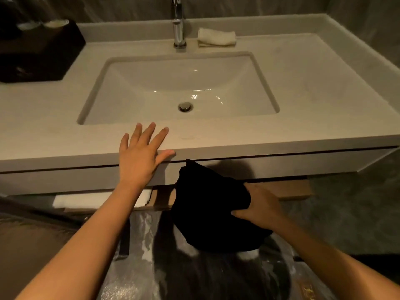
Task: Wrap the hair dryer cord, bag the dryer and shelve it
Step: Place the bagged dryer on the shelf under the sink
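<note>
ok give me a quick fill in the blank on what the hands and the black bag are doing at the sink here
1. The right hand grips a ____ bag below the counter's front edge.
2. The left hand lies open and flat on the ____, in front of the basin.
3. A folded white towel lies to the right of the ____.
4. On the shelf under the counter, left of the bag, lies a white ____.

Missing words: black; counter; faucet; towel
</note>
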